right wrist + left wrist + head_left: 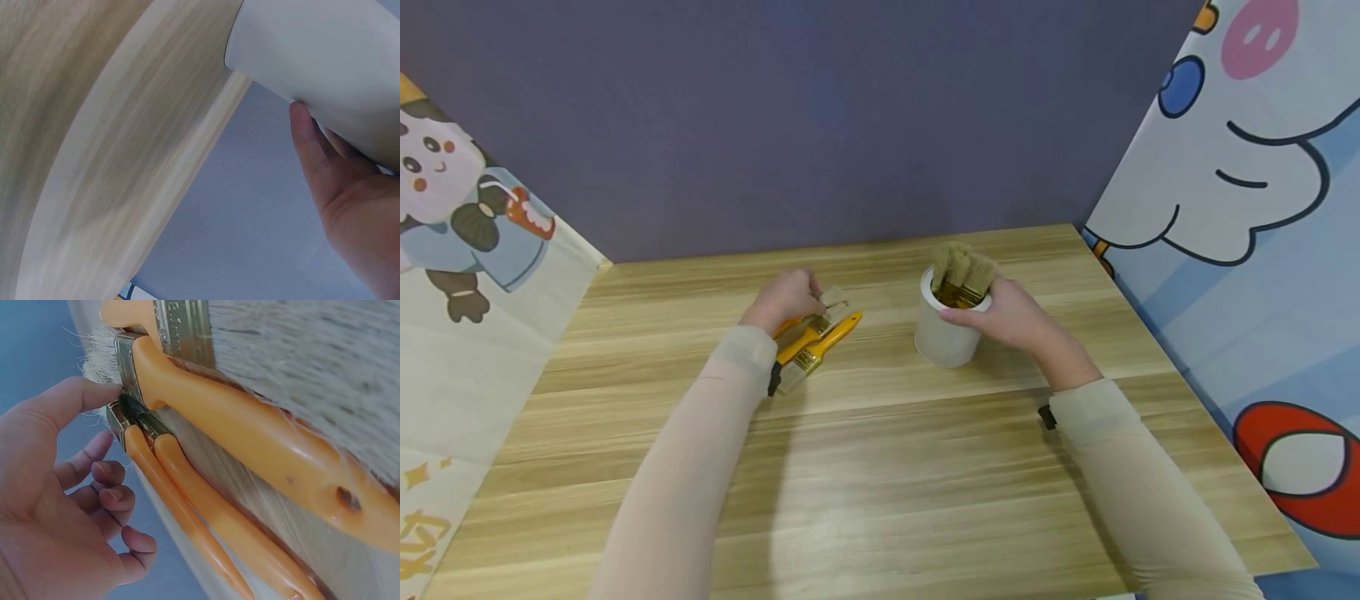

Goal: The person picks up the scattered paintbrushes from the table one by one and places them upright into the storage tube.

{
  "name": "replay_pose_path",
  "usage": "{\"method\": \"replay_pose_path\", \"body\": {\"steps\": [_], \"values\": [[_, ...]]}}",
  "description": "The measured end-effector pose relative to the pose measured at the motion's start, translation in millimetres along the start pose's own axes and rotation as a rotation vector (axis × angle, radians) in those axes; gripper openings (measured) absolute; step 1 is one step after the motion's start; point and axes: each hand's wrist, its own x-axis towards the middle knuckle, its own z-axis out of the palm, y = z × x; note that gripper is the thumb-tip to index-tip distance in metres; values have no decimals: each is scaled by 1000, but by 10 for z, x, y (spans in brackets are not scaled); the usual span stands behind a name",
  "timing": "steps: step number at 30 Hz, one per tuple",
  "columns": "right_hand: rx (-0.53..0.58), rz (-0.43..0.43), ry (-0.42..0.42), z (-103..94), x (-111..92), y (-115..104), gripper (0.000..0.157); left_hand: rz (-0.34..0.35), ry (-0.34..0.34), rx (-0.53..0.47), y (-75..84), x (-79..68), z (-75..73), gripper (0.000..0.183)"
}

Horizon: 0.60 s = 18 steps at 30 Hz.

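Several paintbrushes with orange handles lie in a loose group on the table's left half. My left hand (pixel 786 298) is at their far end. In the left wrist view, its thumb and forefinger pinch a paintbrush (pixel 178 506) near the metal band, and the other fingers curl loosely. Another paintbrush (pixel 237 428) lies beside it, and a nearer one (pixel 823 346) shows its bristles toward me. My right hand (pixel 1007 312) grips a white can (pixel 946 340) at the rim, thumb on the near side. Paintbrushes with bristles up (pixel 962 271) stand in the can.
The wood-grain table (pixel 865 483) carries the can and brushes. A dark grey-blue panel (pixel 820 125) rises behind its far edge. Cartoon-printed sheets (pixel 1285 275) flank the table on both sides.
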Motion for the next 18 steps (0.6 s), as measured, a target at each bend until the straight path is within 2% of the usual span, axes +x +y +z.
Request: {"method": "replay_pose_path", "body": {"steps": [7, 10, 12, 14, 18], "values": [[4, 0, -2, -1, -3, 5, 96, -7, 29, 22, 4, 21, 44, 43], [4, 7, -4, -5, -8, 6, 95, 1, 56, 57, 9, 36, 62, 39], [4, 7, -2, -7, -9, 5, 95, -2, 67, 76, 17, 45, 64, 30], [1, 5, 0, -7, -8, 4, 95, -3, 72, 86, 25, 51, 54, 22], [1, 5, -1, -6, -2, 3, 94, 3, 80, 67, 26, 40, -37, 31]]}}
